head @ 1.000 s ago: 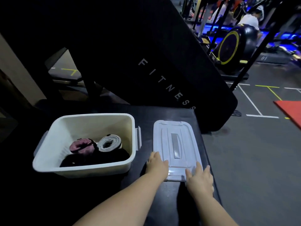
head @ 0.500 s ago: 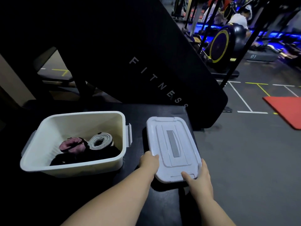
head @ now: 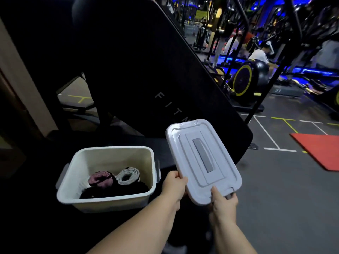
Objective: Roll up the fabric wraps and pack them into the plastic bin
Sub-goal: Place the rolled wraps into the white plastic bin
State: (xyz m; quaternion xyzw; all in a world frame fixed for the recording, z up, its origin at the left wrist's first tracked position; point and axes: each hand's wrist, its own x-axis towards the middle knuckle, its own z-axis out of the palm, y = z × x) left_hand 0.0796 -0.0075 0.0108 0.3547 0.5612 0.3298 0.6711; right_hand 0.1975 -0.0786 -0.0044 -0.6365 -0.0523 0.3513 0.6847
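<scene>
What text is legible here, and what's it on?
"F I T", then one letter cut off by the lid: on the black slanted panel.
"01": on the grey machine base at the back right.
Yellow signs far back: too blurred to read.
Lid and bin: no text visible.

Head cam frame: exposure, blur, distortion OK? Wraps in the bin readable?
Head view: dim and underexposed; the black tabletop is nearly featureless. The lid, gripped by the left hand and right hand, and the bin rim are brightest, without glare. The pink roll and grey roll read clearly; the black wraps merge into shadow. The wide-angle lens bows the black panel edge; the background is soft with a blue glow.
</scene>
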